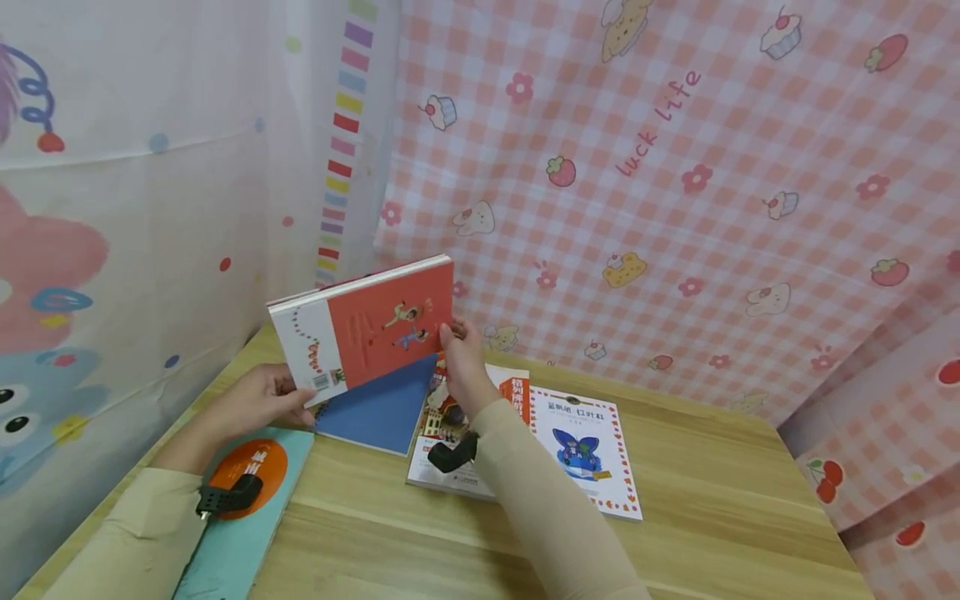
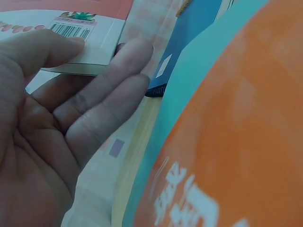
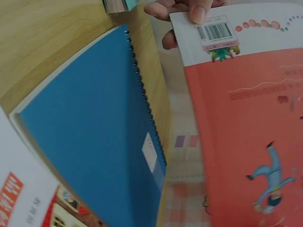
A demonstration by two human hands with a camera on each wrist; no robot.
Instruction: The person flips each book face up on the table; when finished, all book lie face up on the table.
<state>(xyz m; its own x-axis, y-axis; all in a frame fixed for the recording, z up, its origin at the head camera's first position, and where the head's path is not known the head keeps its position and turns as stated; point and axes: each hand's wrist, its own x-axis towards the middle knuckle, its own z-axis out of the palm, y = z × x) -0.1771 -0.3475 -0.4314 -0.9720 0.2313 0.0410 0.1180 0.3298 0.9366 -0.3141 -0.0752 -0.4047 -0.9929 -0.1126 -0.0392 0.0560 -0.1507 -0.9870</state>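
Observation:
Both hands hold a red and white book [image 1: 367,337] tilted up above the table, its back cover with a barcode facing me. At the lower left corner, my left hand [image 1: 258,396] pinches it; in the left wrist view the thumb [image 2: 61,46] lies on the cover by the barcode while the other fingers reach underneath. My right hand [image 1: 465,362] grips the right edge, thumb on the cover and its other fingers largely hidden. Below the book lies a blue spiral notebook [image 1: 378,408], partly covered from view. The right wrist view shows the notebook's black coil [image 3: 142,90].
A teal book with an orange circle [image 1: 240,558] lies under the left forearm. Right of the notebook, an illustrated book [image 1: 442,425] lies partly behind the right arm, beside a white book with a blue butterfly picture [image 1: 577,450]. Patterned curtains [image 1: 570,233] border the wooden table [image 1: 720,500].

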